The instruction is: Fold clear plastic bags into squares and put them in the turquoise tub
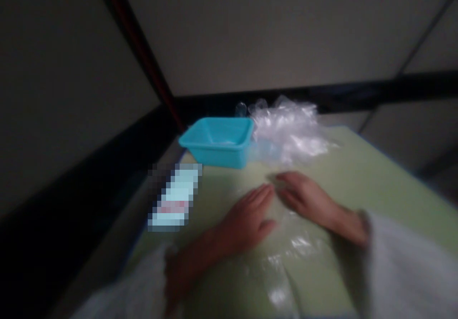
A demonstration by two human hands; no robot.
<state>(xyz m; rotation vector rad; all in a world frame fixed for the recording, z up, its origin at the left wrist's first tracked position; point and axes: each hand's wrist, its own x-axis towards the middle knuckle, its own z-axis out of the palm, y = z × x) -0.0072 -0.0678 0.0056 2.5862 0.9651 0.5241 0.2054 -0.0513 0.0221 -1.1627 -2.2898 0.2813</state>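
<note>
My left hand (pixel 248 219) lies over a clear plastic sheet or bag (pixel 277 266) at the middle of the table, its fingers stretched out and the thumb apart. Close to its fingertips, my right hand (pixel 302 195) rests at the upper edge of the plastic with the fingers extended and nothing visible in them. The plastic spreads from between the hands down towards the front edge. Blur hides its exact outline.
Behind the hands stands a turquoise basin (pixel 225 156), with a heap of crumpled clear plastic (pixel 291 130) to its right. A blurred-out rectangular object (pixel 177 197) lies left on the yellow-green tabletop (pixel 379 185). Walls rise behind.
</note>
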